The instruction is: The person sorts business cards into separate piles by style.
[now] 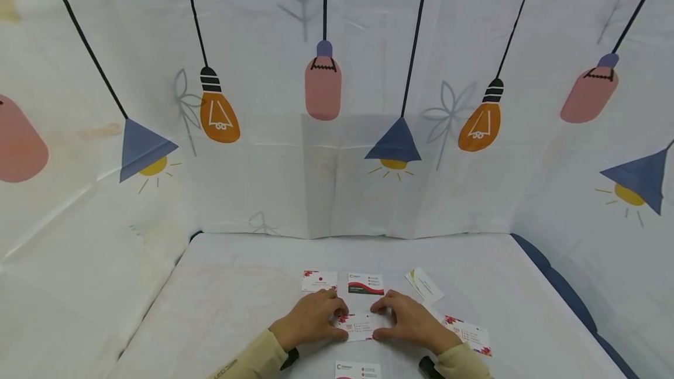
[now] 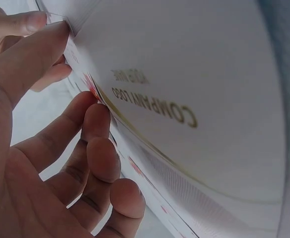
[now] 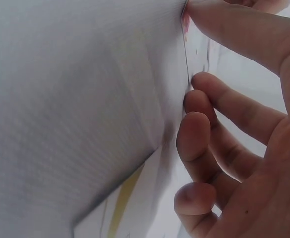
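A small stack of white business cards (image 1: 360,326) with red print lies low over the white table, held from both ends. My left hand (image 1: 316,317) pinches its left end and my right hand (image 1: 408,319) pinches its right end, thumbs toward me. In the left wrist view the top card (image 2: 184,99) shows gold "COMPANY LOGO" lettering, with my left hand (image 2: 75,67) curled round the stack's edge. In the right wrist view my right hand (image 3: 192,47) grips the edge of the cards (image 3: 110,99) between thumb and fingers.
Loose cards lie around the hands: a red-flowered one (image 1: 319,280), a red-and-dark wave one (image 1: 365,284), a yellow-green one (image 1: 424,285), another flowered one (image 1: 470,335) and one at the near edge (image 1: 358,369). A lamp-printed curtain (image 1: 337,133) backs the table (image 1: 237,297).
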Motion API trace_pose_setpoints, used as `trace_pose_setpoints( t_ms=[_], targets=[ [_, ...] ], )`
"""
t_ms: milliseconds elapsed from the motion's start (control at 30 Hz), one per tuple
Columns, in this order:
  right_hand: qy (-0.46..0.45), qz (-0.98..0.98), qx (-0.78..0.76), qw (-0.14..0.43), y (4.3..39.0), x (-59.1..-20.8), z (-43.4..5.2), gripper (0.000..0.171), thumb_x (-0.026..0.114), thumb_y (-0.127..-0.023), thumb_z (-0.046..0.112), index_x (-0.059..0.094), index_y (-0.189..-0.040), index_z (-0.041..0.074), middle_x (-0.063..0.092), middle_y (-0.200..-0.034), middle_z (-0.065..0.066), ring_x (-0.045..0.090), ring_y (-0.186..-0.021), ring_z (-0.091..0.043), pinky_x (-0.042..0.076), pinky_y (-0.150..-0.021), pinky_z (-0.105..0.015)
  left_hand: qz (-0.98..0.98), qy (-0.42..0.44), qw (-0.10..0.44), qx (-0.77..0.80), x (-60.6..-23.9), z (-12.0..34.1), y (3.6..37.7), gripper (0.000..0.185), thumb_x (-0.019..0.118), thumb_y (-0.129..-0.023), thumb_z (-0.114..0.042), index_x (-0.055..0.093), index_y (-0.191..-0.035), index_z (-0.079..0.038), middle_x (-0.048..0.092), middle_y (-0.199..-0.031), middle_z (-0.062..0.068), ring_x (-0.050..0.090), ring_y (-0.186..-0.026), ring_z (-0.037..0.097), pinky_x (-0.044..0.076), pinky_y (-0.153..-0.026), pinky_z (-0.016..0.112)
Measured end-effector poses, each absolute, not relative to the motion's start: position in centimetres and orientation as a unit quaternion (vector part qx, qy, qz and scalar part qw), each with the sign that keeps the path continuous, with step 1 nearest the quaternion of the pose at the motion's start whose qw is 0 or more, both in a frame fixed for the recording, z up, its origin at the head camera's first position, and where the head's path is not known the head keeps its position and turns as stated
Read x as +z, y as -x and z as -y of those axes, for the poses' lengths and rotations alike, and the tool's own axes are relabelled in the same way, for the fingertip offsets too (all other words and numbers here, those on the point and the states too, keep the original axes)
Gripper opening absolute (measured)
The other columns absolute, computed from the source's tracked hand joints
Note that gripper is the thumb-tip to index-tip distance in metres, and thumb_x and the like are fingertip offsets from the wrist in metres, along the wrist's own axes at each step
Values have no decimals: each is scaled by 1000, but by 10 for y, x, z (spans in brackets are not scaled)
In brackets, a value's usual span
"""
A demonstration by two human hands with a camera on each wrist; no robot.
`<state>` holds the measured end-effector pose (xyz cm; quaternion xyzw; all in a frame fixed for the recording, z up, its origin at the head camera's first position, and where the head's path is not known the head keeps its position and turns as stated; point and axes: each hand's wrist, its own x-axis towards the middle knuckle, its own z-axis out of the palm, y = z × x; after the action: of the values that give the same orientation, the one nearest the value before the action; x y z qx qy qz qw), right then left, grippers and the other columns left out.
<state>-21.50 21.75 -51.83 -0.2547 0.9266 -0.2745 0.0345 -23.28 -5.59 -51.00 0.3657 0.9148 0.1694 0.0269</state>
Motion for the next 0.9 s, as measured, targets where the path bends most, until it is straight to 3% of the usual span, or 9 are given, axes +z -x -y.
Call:
trace_pose_setpoints(
  t_ms=[100,467,900],
  targets=[
    [252,-927,-274,35,214,-518,-217,42,85,-78,46,71,-111,23,57,-102,12,47,-78,-3,43,-71,-26,-913,-368,28,173,-510,56,233,38,84,-80,-46,73,-107,-23,54,-91,-15,48,-78,2,44,-70,22],
    [254,-926,-278,39,215,-519,-216,41,86,-78,45,68,-109,24,56,-103,11,47,-74,-2,43,-69,-25,-908,-374,23,188,-514,56,235,36,84,-80,-45,71,-105,-23,53,-93,-14,48,-78,2,44,-71,21],
    [263,-916,-300,42,216,-519,-215,43,87,-78,37,60,-109,23,60,-93,11,50,-70,-3,43,-64,-23,-910,-358,22,210,-517,57,235,34,84,-80,-41,66,-106,-27,58,-94,-17,56,-93,5,48,-80,28]
  ],
)
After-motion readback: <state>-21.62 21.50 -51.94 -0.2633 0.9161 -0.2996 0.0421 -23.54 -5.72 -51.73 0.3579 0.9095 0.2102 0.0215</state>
